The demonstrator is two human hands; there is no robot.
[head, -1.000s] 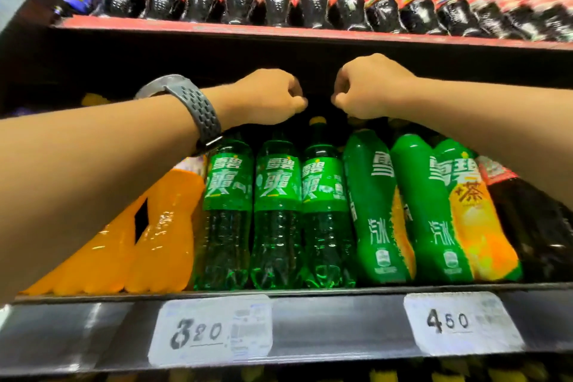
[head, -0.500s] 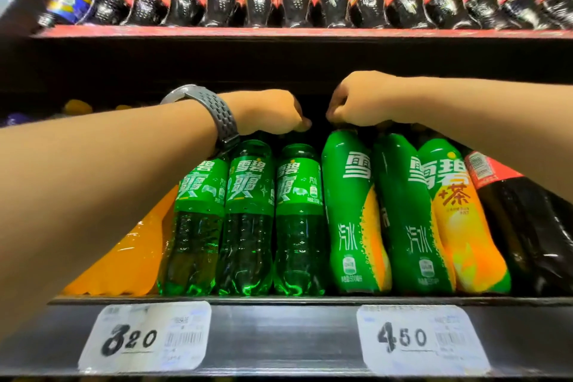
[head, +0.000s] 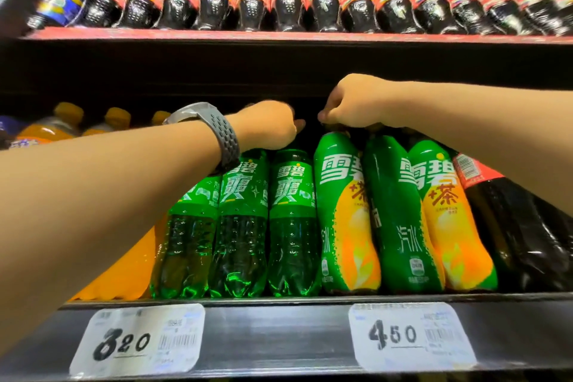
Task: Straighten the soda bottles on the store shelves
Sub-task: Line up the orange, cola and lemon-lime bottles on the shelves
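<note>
The dark metal shelf [head: 279, 338] fills the view, and on it stand the task's bottles. There are three clear green plastic soda bottles [head: 238, 226], then three green-and-orange sleeved soda bottles [head: 400, 214] leaning left, their labels facing unevenly. Both arms reach in at neck height. The right hand [head: 353, 102], fingers curled, pinches the top of the leftmost sleeved bottle [head: 344, 211]. The left hand [head: 266, 127] is curled over a clear green bottle's top. The cap is hidden, so I cannot tell whether it grips. Mid-straightening, I'd say. The next move calls for a twist to face the labels forward and set the leaners upright.
</note>
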